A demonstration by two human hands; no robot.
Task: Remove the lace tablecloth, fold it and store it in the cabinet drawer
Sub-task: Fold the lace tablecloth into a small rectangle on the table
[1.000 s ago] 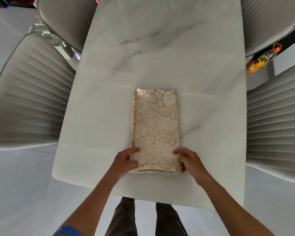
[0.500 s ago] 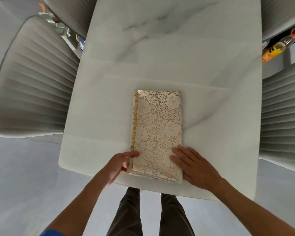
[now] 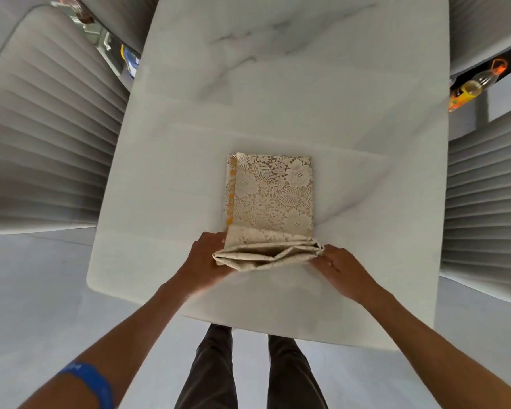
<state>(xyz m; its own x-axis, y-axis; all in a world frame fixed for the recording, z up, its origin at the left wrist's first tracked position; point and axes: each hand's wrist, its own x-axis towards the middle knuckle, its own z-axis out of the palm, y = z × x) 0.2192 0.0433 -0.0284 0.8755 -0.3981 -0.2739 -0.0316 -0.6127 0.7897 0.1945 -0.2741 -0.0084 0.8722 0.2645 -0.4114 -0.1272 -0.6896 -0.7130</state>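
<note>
I have both hands gripping the near end of the folded tablecloth (image 3: 270,196) — left hand (image 3: 202,261), right hand (image 3: 338,268) — raised off the table (image 3: 278,98), far end lying flat.

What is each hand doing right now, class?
Left hand: closed on the near left end of the folded lace tablecloth.
Right hand: closed on its near right end.

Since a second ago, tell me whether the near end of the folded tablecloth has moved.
Yes. The near end of the lace tablecloth has lifted off the marble table, gripped by both hands.
</note>
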